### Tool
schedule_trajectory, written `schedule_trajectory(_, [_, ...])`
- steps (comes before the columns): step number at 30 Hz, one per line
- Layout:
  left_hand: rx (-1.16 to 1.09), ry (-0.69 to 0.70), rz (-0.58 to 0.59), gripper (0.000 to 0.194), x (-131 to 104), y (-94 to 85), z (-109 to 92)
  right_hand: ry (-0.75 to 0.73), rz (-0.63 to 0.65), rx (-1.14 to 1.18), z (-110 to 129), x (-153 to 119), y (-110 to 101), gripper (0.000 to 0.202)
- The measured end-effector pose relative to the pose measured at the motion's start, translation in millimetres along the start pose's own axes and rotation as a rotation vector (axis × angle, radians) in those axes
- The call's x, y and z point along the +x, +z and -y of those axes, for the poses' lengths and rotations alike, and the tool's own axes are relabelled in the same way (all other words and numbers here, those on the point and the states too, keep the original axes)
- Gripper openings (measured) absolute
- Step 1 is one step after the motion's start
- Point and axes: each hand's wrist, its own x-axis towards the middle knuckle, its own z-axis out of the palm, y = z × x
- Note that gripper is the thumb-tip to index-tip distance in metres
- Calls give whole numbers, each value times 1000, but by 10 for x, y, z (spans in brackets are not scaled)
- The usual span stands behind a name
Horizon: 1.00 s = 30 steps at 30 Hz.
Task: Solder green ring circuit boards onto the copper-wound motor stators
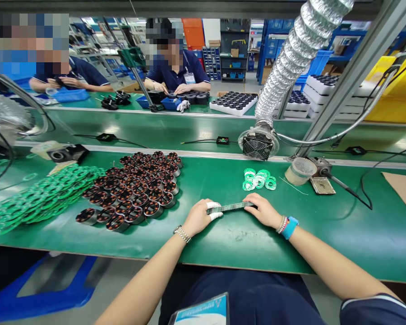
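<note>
My left hand (203,215), with white covers on its finger and thumb, grips one end of a thin stack of green-edged boards (232,207). The other end of the stack is held by my right hand (262,211). The stack lies level between both hands, just above the green tabletop (243,246). Beyond my right hand is a small group of green and white rings (257,179). Many round metal motor parts with copper windings (131,192) stand to the left of my left hand.
A large pile of green ring boards (43,196) lies far left. At right are a plastic tub (300,170), a soldering iron (345,188) and its sponge tray (322,185). A fan (257,146) hangs under a foil duct. Two people work across the bench.
</note>
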Motion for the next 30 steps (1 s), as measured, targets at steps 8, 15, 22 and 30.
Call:
schedule_trajectory(8, [454, 73, 112, 36, 242, 100, -517, -18, -10, -132, -82, 8, 5, 16])
schedule_trajectory(15, [549, -20, 24, 34, 370, 346, -656, 84, -151, -268, -63, -29, 137, 18])
schedule_trajectory(22, [553, -29, -10, 34, 376, 440, -712, 36, -181, -312, -450, -100, -226, 23])
schedule_trajectory(30, [499, 15, 24, 42, 318, 384, -704, -85, -170, -381, -863, 177, -634, 24])
